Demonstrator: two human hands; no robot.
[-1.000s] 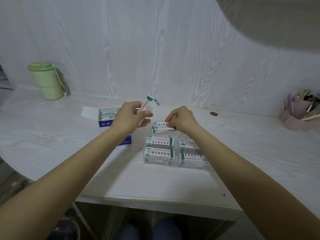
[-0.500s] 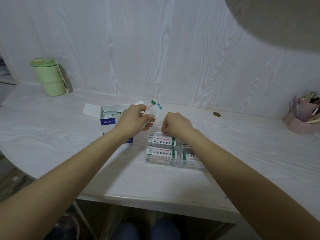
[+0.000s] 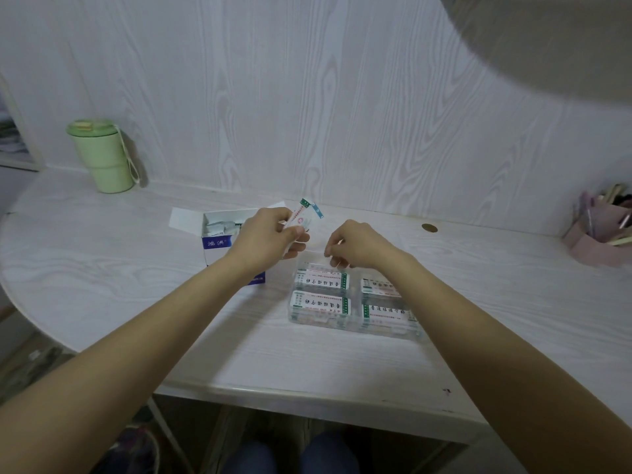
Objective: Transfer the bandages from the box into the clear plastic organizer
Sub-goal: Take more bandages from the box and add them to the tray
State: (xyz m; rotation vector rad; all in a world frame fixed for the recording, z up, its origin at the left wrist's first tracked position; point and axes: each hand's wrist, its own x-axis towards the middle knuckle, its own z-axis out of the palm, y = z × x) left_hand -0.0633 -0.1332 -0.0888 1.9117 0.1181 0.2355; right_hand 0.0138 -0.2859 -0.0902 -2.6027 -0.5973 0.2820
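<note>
Bandages (image 3: 303, 218) pinched in left hand (image 3: 265, 236), thumb against curled fingers, strips jutting up past the fingertips. Box (image 3: 219, 242) open just behind that hand's knuckles. Right hand (image 3: 355, 244) hangs above the organizer (image 3: 352, 304), fingers curled downward; whether they pinch anything, cannot tell. Filled compartments lie below its fingertips.

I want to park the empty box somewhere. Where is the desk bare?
Bare: between the green lidded cup and blue-white bandage box, and right of the clear plastic organizer toward the pink pen holder. Crowded: around both hands.
</note>
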